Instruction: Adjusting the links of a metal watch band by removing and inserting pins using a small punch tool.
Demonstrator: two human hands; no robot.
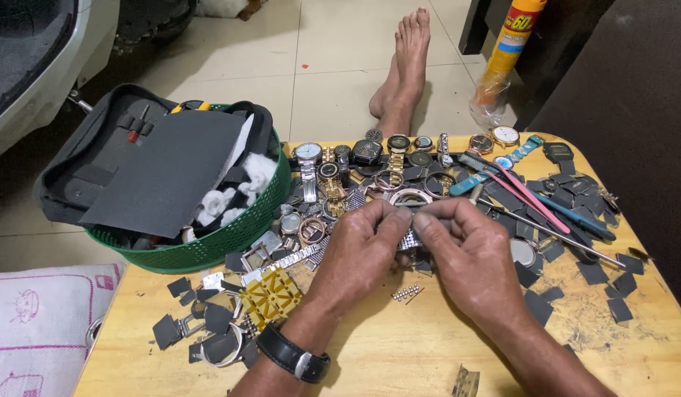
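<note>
My left hand [359,254] and my right hand [469,254] meet over the middle of a yellow wooden table [399,345]. Both pinch a small silver metal watch band piece [409,239] between thumbs and fingertips, most of it hidden by the fingers. A black wristwatch [292,355] sits on my left wrist. Loose silver band links [406,293] lie on the table just below the hands. Behind the hands spreads a pile of several watches [370,158], cases and bands.
A green basket [230,239] with a black tool case and dark sheets stands at the left. Pink and blue tools [535,202] and dark sandpaper scraps [594,272] lie to the right. A yellow plastic holder [270,294] lies left. My bare foot [408,62] and a spray can [511,40] are beyond.
</note>
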